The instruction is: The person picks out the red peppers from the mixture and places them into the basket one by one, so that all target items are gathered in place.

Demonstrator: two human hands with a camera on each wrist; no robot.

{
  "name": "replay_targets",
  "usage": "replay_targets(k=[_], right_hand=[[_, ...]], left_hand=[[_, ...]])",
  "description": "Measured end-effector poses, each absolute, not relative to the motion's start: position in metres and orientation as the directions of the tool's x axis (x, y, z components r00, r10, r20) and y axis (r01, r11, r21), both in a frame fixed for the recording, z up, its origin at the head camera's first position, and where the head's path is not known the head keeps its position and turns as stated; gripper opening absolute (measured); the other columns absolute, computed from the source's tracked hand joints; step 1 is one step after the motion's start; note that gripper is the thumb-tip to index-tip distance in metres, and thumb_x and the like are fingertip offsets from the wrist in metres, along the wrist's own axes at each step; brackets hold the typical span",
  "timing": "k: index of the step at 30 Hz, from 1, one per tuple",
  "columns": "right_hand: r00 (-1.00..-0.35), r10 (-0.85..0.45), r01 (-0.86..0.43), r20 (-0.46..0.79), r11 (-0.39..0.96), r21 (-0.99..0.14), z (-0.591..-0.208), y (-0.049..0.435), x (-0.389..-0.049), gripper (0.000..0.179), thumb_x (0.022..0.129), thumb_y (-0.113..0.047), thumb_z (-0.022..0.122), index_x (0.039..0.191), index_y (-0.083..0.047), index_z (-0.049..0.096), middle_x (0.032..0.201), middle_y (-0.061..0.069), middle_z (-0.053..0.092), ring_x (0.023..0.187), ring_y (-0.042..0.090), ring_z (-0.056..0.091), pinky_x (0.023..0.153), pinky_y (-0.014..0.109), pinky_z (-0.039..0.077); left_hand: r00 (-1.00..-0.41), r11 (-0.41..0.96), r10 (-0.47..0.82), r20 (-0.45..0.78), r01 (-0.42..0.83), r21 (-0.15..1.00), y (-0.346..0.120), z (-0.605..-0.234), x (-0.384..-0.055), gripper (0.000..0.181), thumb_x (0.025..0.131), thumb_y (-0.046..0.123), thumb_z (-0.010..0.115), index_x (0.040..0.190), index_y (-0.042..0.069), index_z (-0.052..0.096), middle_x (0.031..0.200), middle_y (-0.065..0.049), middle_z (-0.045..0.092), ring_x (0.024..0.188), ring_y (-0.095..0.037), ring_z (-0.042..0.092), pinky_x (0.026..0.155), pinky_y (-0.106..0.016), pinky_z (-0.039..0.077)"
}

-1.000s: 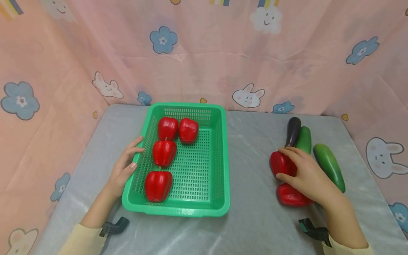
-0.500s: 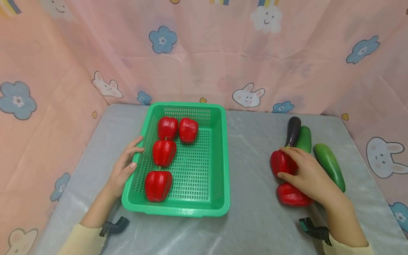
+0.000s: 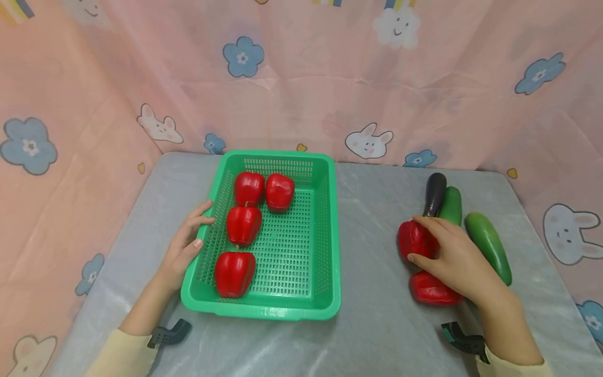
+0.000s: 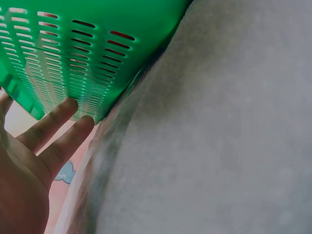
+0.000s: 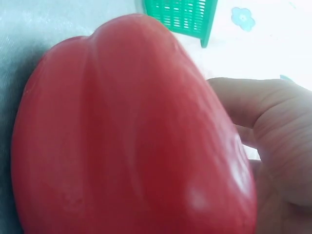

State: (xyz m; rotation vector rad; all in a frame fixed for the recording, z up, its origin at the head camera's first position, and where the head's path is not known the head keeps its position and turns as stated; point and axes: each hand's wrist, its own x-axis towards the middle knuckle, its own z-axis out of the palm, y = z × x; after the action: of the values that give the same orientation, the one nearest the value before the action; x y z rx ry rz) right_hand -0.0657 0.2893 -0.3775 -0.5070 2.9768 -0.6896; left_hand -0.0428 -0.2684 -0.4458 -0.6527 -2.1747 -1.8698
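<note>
A green plastic basket holds several red bell peppers along its left side. Beside it, my left hand touches the left rim; the left wrist view has its straight fingers against the slotted outer wall. Over on the right, my right hand grips another red bell pepper between thumb and fingers, on the grey table. Just nearer lies a second red bell pepper, partly under that hand. A large red bell pepper fills much of the right wrist view, hiding most of the fingers.
Behind the right hand lie a dark eggplant and a green cucumber-like vegetable. Another long green vegetable lies further right. A pink patterned curtain hangs round the grey table.
The right hand and the bell pepper it grips have shifted only very slightly. My left hand stays at the basket's rim, and the basket's peppers lie as before.
</note>
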Motion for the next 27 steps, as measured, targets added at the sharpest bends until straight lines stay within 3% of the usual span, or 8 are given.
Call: replay_targets(k=[27], right_hand=[[-0.936,-0.350,-0.334,0.044,0.838,-0.431,-0.374,0.278,-0.065,0.087,0.086,-0.028,0.093,0.159,-0.004,0.051,0.149,0.026,0.058,0.134,0.052,0.051,0.090,0.076,0.054]], left_hand=[[-0.886,0.100,0.201,0.419,0.444,0.891,-0.267,-0.443,-0.041,0.045,0.098,-0.003,0.042,0.139,-0.020,0.049,0.172,-0.028,0.032,0.161,-0.033,0.028,0.124,-0.033,0.030]])
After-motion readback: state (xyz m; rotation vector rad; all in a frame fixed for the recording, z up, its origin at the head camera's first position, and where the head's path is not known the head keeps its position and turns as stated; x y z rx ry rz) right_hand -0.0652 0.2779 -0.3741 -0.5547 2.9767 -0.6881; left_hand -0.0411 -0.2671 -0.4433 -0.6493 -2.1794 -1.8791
